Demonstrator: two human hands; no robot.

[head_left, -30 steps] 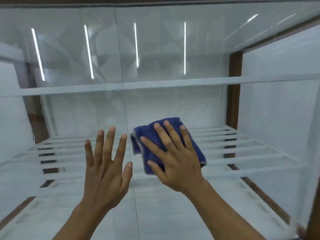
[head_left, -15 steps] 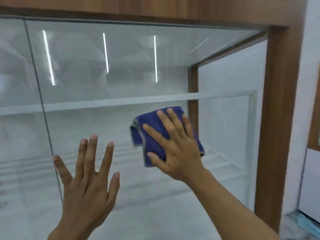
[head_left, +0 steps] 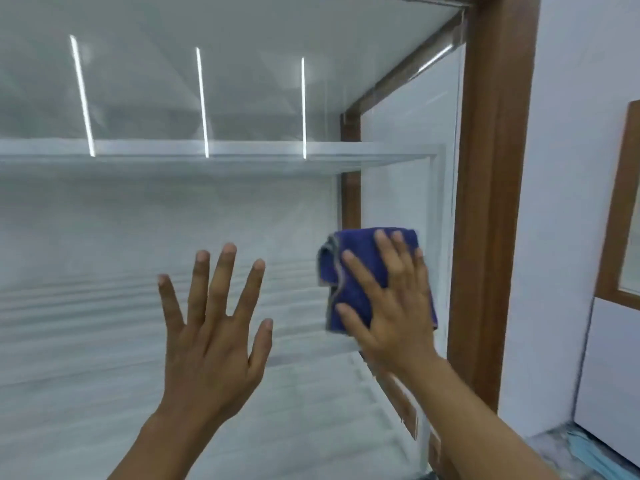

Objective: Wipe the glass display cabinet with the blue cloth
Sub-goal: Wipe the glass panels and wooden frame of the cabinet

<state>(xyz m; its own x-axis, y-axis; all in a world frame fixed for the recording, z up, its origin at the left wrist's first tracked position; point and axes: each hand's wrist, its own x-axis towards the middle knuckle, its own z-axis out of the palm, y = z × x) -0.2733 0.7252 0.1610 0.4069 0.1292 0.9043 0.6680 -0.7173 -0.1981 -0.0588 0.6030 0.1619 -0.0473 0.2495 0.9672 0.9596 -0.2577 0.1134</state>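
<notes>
Right hand [head_left: 391, 306], fingers flat, pressed the cloth [head_left: 360, 244] on the glass [head_left: 104, 237]; left hand [head_left: 214, 327] spread alongside; wiping seemingly midway.

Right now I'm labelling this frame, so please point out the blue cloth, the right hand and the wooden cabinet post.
blue cloth [head_left: 356, 241]: head view, upper part, bare fabric.
right hand [head_left: 391, 320]: head view, back of the hand.
wooden cabinet post [head_left: 491, 202]: head view, front face at mid-height.
</notes>
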